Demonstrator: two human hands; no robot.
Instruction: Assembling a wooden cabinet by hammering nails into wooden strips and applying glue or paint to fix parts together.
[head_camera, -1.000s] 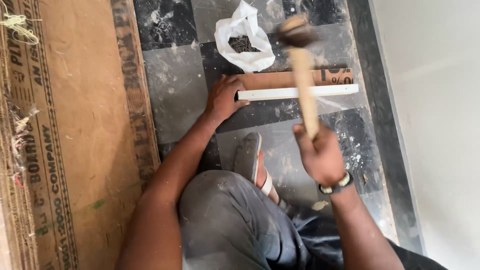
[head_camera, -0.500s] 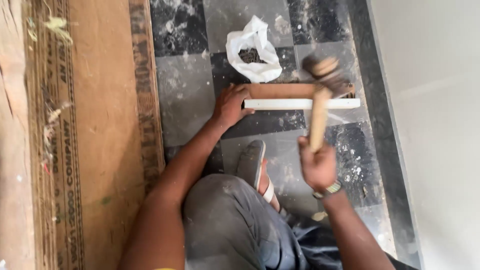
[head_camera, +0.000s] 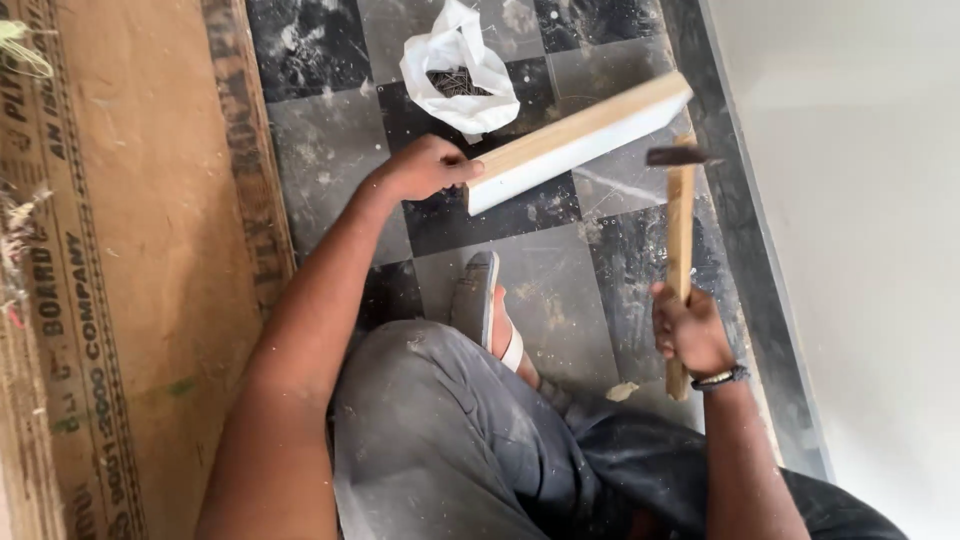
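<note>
Seemingly stiff and light, the white-edged wooden strip at upper centre is clamped at its near end by the left hand; the right hand grips the hammer low on its handle.

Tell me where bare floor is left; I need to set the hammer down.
Free tile lies between the plywood sheet and the left hand, and between the sandal and the hammer. It is crowded around the bag of nails and the wooden strip.
</note>
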